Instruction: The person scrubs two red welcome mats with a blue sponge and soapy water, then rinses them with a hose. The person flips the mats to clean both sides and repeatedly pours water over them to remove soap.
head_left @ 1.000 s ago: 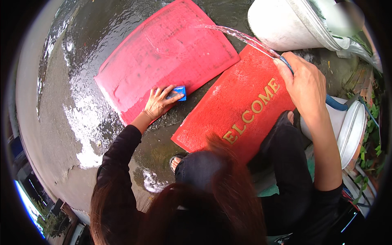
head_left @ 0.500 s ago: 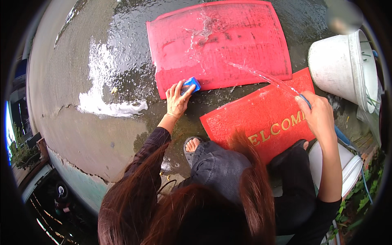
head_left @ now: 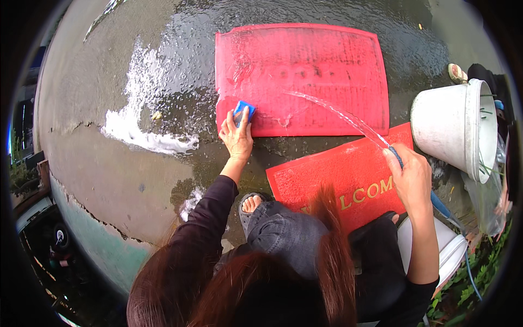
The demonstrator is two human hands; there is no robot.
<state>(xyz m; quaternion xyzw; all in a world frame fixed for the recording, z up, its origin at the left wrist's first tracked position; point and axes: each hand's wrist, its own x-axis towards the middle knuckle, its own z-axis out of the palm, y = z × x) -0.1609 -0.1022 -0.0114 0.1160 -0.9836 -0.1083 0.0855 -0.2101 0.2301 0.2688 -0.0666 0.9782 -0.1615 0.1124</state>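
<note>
My left hand (head_left: pixel 236 136) presses a blue sponge (head_left: pixel 243 110) onto the lower left corner of a wet pink mat (head_left: pixel 305 71) lying flat on the concrete. My right hand (head_left: pixel 412 177) grips the end of a blue hose (head_left: pixel 439 204), and a thin jet of water (head_left: pixel 338 114) arcs from it up and left onto the pink mat. A red doormat (head_left: pixel 338 180) with yellow lettering lies just below the pink one, under my right hand and partly hidden by my knee and hair.
A white bucket (head_left: pixel 447 131) lies tipped on its side at the right. White soap foam (head_left: pixel 139 136) spreads over the wet concrete to the left. My sandalled foot (head_left: pixel 251 204) rests near the red mat. A white tub (head_left: pixel 444 245) and green plants sit at the lower right.
The view has swung so the pink mat lies square ahead. My left hand with the sponge stays at the mat's lower left corner, and the water jet keeps landing on the pink mat.
</note>
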